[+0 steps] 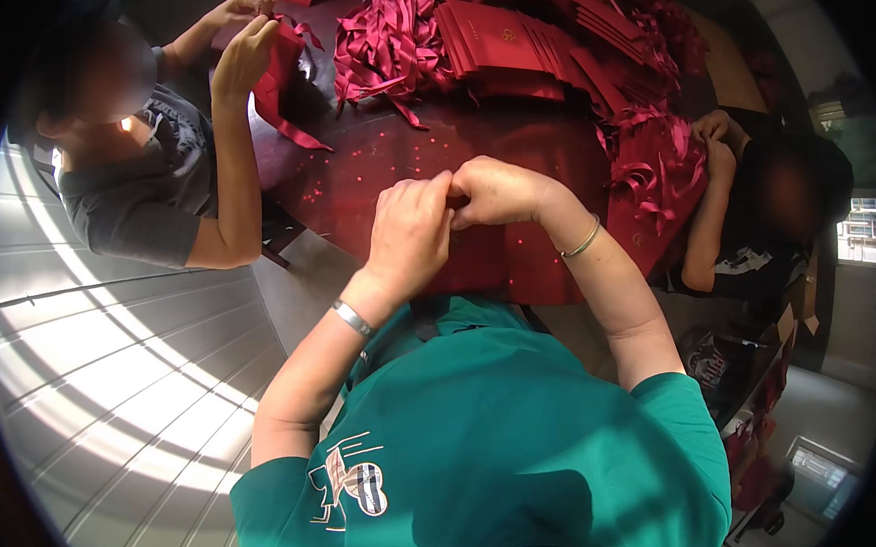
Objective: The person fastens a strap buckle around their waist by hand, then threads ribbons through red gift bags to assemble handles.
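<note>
My left hand (pixel 411 223) and my right hand (pixel 500 191) meet over the near part of the dark red table (pixel 365 148), fingertips together. Both hands are closed in a pinch. Whatever lies between the fingers is hidden by the knuckles. Just below them is a flat red surface (pixel 516 267); I cannot tell whether it is a bag or the tabletop. Small red dots (pixel 389 156) are scattered around. To the right of my hands lies a pile of red paper bags with ribbon handles (pixel 658 171).
A person on the left (pixel 169 154) holds a red bag with ribbon (pixel 280 81). Another person (pixel 754 209) reaches to the right-hand pile. Across the table are a heap of red ribbons (pixel 389 47) and a row of stacked red bags (pixel 497 41).
</note>
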`<state>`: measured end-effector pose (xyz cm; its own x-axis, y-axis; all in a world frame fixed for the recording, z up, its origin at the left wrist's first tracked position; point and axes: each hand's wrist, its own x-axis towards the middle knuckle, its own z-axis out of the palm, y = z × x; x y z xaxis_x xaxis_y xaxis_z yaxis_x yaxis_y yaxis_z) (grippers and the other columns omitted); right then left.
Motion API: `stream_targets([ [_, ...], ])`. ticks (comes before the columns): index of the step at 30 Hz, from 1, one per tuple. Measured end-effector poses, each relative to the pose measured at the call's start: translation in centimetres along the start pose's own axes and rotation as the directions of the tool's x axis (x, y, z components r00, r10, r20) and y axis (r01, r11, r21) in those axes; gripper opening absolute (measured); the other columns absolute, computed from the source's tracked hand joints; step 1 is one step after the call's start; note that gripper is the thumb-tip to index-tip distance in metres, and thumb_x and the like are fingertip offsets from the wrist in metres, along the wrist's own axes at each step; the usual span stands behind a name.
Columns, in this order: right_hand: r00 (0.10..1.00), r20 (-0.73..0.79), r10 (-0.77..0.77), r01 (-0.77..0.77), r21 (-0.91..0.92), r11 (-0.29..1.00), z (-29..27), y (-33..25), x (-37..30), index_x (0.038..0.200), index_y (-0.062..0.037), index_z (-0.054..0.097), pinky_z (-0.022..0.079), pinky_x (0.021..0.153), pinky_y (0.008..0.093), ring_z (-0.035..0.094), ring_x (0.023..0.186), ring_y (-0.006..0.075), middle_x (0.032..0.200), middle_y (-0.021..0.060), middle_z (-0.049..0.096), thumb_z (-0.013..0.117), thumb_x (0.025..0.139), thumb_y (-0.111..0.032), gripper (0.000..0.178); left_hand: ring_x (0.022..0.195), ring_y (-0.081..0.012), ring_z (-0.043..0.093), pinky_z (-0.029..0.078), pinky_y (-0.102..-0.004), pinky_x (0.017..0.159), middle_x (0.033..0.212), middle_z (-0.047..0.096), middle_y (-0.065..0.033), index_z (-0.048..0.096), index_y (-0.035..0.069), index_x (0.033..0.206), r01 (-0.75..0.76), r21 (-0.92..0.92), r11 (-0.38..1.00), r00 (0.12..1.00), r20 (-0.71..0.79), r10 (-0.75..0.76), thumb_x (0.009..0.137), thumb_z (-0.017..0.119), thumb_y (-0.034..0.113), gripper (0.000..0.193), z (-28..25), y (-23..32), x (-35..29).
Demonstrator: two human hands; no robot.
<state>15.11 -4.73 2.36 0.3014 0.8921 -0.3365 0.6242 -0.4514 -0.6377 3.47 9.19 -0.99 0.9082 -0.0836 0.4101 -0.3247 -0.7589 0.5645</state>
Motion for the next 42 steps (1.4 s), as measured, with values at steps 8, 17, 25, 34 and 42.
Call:
stream_targets([
  [8, 0.997, -0.042, -0.072, 0.083, 0.445, 0.892, 0.3, 5.1, 2.8, 0.088, 0.0, 0.067, 0.051, 0.071, 0.0313, 0.066, 0.076, 0.0186, 0.082, 0.0099, 0.069, 0.073, 0.074, -0.02, 0.025, 0.084, -0.0292, 0.057, 0.041, -0.0411, 0.072, 0.084, 0.063, -0.0087, 0.063, 0.006, 0.087, 0.156, 0.066, 0.985, 0.981, 0.109, -0.163, 0.079, 0.066, 0.014, 0.011, 0.9, -2.8, -0.8],
  [17, 0.722, -0.647, -0.245, -0.088, -0.437, 0.895, -2.4, 5.9, 18.9, 0.087, -0.0074, 0.067, 0.049, 0.073, 0.0438, 0.065, 0.083, 0.0289, 0.087, 0.0104, 0.068, 0.062, 0.08, -0.015, 0.012, 0.069, -0.0258, 0.056, 0.038, -0.0394, 0.067, 0.067, 0.06, -0.0043, 0.064, 0.01, 0.075, 0.221, -0.014, 0.975, 0.959, 0.185, -0.214, 0.079, 0.069, 0.027, 0.018, 1.1, -3.3, 0.5],
  [25, 0.868, -0.469, -0.165, -0.127, -0.531, 0.838, 3.5, 8.4, 11.7, 0.082, -0.0127, 0.07, 0.05, 0.074, 0.0402, 0.065, 0.09, 0.0248, 0.089, 0.0071, 0.068, 0.066, 0.078, -0.016, 0.006, 0.071, -0.026, 0.059, 0.037, -0.0389, 0.066, 0.071, 0.065, -0.0046, 0.067, 0.01, 0.081, 0.21, -0.139, 0.968, 0.965, 0.191, -0.182, 0.08, 0.07, 0.025, 0.016, 2.0, -3.8, 0.0],
  [34, 0.456, -0.846, 0.276, 0.244, 0.416, 0.876, 1.4, 7.6, -0.9, 0.123, -0.0017, 0.06, 0.051, 0.078, 0.0232, 0.063, 0.085, 0.0104, 0.096, 0.006, 0.069, 0.061, 0.09, -0.006, 0.033, 0.069, -0.0166, 0.068, 0.053, -0.0288, 0.065, 0.081, 0.07, -0.0093, 0.065, -0.002, 0.098, 0.565, -0.313, 0.763, 0.791, 0.467, -0.395, 0.087, 0.059, 0.005, 0.015, 3.9, -7.1, 1.0],
  [42, 0.557, -0.761, 0.334, -0.147, 0.305, 0.941, 8.1, 1.2, -3.9, 0.093, -0.0022, 0.061, 0.053, 0.064, 0.0306, 0.068, 0.069, 0.0198, 0.077, 0.0128, 0.068, 0.064, 0.086, -0.012, 0.013, 0.086, -0.0093, 0.06, 0.048, -0.024, 0.081, 0.094, 0.066, -0.0023, 0.063, -0.003, 0.105, 0.736, -0.379, 0.56, 0.625, 0.699, -0.349, 0.088, 0.057, 0.003, 0.018, 3.2, -7.4, 2.9],
])
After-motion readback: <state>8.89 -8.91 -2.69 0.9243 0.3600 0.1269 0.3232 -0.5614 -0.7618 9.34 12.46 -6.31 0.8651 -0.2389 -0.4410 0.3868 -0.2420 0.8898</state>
